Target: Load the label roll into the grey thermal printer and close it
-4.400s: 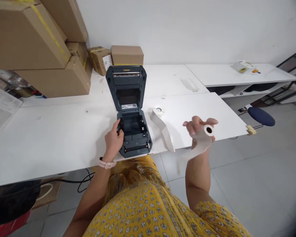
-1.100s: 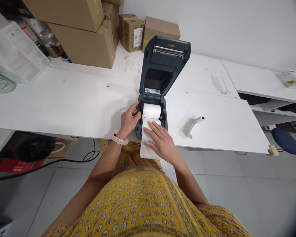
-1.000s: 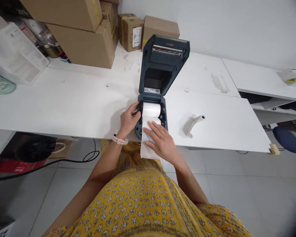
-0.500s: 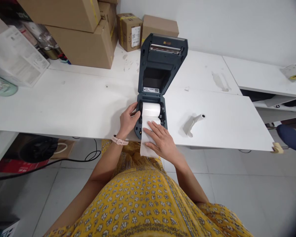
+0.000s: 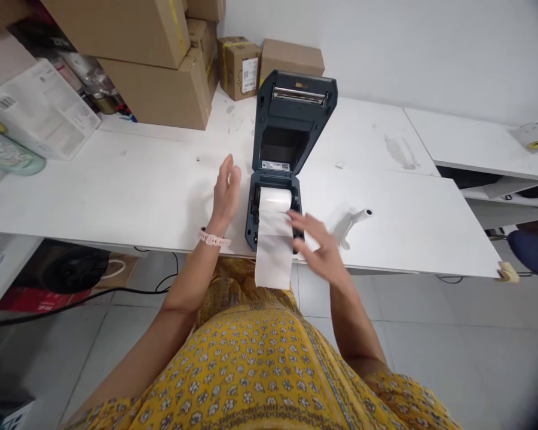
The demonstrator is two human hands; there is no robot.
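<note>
While the open printer (image 5: 276, 177) stands at the surface's (image 5: 134, 197) front edge — left hand (image 5: 226, 192) empty, right hand (image 5: 318, 243) loosely spread, contact unclear — a sideways brush could skew the overhanging paper strip (image 5: 274, 257).

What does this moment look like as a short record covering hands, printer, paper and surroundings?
left hand: holding nothing, raised left of the printer, apart from it
right hand: blurred, fingers spread at the printer's right side; contact unclear
printer: on the table, lid up
roll: inside the printer
strip: runs from the roll past the table's front edge
core: on the table, right of the printer
boxes: back left and behind the printer
</note>
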